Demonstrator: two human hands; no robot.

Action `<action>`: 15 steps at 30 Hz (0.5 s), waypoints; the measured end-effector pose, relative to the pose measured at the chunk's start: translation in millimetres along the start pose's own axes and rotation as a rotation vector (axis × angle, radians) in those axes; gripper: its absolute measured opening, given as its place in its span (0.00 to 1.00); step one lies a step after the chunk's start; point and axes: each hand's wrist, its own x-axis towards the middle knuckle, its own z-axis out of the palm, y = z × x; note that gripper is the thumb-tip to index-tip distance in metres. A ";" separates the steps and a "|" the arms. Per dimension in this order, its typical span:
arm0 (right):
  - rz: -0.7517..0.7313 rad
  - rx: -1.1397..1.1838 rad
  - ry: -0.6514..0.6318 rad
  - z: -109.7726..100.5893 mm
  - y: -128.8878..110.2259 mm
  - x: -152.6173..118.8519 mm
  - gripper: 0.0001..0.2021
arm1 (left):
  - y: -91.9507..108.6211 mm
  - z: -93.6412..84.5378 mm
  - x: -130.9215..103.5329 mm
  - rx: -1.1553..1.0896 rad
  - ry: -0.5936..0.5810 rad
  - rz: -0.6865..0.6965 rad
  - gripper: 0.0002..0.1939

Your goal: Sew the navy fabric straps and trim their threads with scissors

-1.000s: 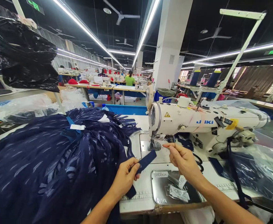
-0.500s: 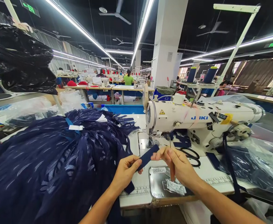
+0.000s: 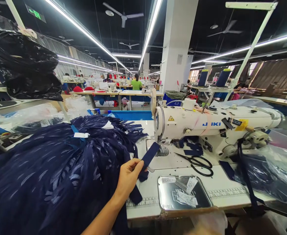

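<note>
My left hand (image 3: pixel 130 176) pinches a navy fabric strip (image 3: pixel 150 156) between thumb and fingers, its free end tilted up toward the sewing machine's needle area. More navy fabric hangs below that hand. A skin-coloured blur at the bottom edge looks like my right hand (image 3: pixel 204 227), with its fingers smeared and mostly out of frame. Above it, a shiny metal tray (image 3: pixel 155 192) holds several small white labels (image 3: pixel 186 198). Black scissors (image 3: pixel 198 163) lie on the table behind the tray. The white sewing machine (image 3: pixel 190 120) stands beyond my left hand.
A large heap of navy garments (image 3: pixel 47 169) covers the left side. Plastic-wrapped navy goods (image 3: pixel 268 173) lie at the right. Navy scraps (image 3: pixel 194 147) sit under the machine arm. A black plastic bag (image 3: pixel 28 68) hangs at upper left. People work at tables farther back.
My right hand has left the strip and dropped to the bottom edge, uncovering the tray and scissors. My left hand still holds the strip, which now points more steeply upward.
</note>
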 end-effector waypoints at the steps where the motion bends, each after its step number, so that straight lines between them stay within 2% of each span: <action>1: 0.009 -0.063 0.018 -9.2 10.6 2.3 0.18 | 1.0 3.0 -2.7 0.006 -0.037 -0.004 0.11; 2: 0.026 -0.122 0.042 -19.6 23.8 5.7 0.19 | 2.3 5.7 -5.3 0.008 -0.058 -0.003 0.12; 4: 0.129 -0.501 0.212 -42.5 56.0 13.5 0.19 | 5.0 9.8 -9.1 0.013 -0.083 0.005 0.13; 6: 0.240 -0.820 0.330 -64.0 87.9 20.4 0.19 | 6.5 12.2 -10.5 0.021 -0.098 0.017 0.14; 7: 0.283 -0.939 0.373 -72.4 100.2 23.1 0.19 | 6.5 12.9 -10.4 0.027 -0.104 0.023 0.15; 9: 0.260 -1.109 0.466 -81.2 112.0 27.5 0.16 | 5.4 14.4 -9.2 0.042 -0.111 0.030 0.15; 12: 0.044 -1.072 0.594 -71.0 94.6 35.1 0.10 | 3.1 17.8 -7.1 0.063 -0.121 0.027 0.16; 14: -0.138 -0.854 0.651 -53.1 66.5 43.8 0.09 | 2.5 20.9 -6.4 0.072 -0.132 0.026 0.16; 15: -0.217 -0.740 0.637 -43.2 50.8 49.4 0.08 | 2.4 22.5 -6.4 0.072 -0.139 0.026 0.16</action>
